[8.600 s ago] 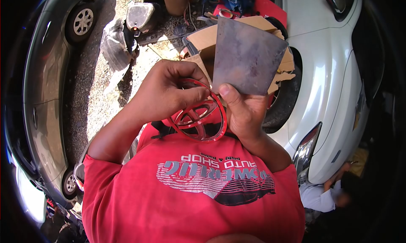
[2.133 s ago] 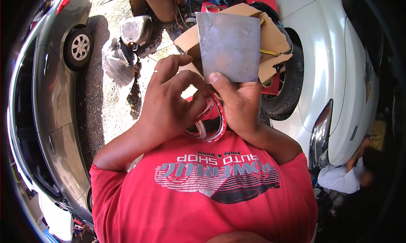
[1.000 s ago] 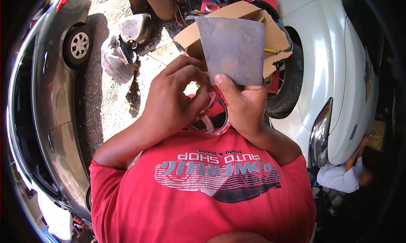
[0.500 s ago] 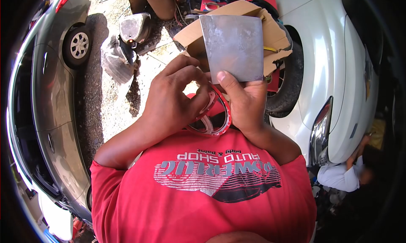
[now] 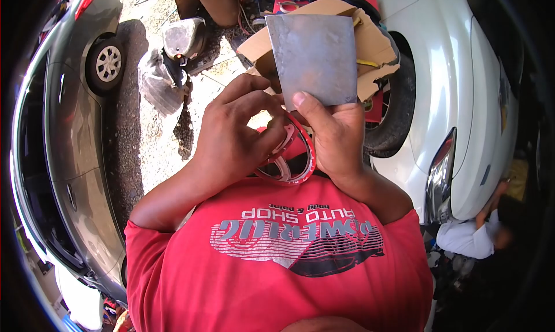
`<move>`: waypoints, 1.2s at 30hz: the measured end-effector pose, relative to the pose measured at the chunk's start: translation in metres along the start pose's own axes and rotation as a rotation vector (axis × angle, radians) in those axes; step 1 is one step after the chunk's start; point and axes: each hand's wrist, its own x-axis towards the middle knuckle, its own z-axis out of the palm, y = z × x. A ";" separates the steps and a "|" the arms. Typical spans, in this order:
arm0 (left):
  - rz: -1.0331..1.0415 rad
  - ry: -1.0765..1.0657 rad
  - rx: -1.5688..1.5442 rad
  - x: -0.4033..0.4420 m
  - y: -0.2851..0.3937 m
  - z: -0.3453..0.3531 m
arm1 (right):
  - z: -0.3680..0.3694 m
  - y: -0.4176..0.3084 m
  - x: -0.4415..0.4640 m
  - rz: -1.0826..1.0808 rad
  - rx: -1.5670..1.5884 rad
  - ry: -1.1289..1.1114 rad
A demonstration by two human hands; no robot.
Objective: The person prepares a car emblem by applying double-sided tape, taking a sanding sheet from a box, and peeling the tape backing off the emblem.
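In the head view, my right hand (image 5: 336, 132) grips the lower edge of a flat grey metal-looking plate (image 5: 313, 60), its thumb lying across the face and the other fingers behind. The plate is nearly square, smudged, and held upright. My left hand (image 5: 234, 132) is closed, with thumb and fingers curled into a loop beside the plate's lower left corner. A red ring-shaped roll (image 5: 311, 161) with pale marks on its rim hangs at those fingers, between both hands and in front of the red shirt (image 5: 277, 297). The left fingertips are partly hidden.
An opened cardboard box (image 5: 370, 37) stands behind the plate, near a car tire (image 5: 399, 101). A white car (image 5: 451, 78) is at the right, a grey-brown car (image 5: 75, 124) at the left. Car parts (image 5: 167, 78) lie on gravel. Another person in a white shirt (image 5: 471, 236) is at far right.
The plate has shifted slightly up and to the left with my right hand. My left hand and the red roll have hardly moved.
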 end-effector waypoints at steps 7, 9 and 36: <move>-0.009 0.026 -0.016 -0.003 -0.002 0.001 | 0.007 -0.001 -0.001 -0.065 -0.001 -0.013; -0.018 0.017 -0.021 -0.004 -0.003 0.001 | 0.008 0.000 -0.001 -0.075 -0.010 -0.014; 0.183 -0.121 0.070 -0.009 -0.003 0.001 | -0.007 0.024 0.019 -0.072 -0.228 0.091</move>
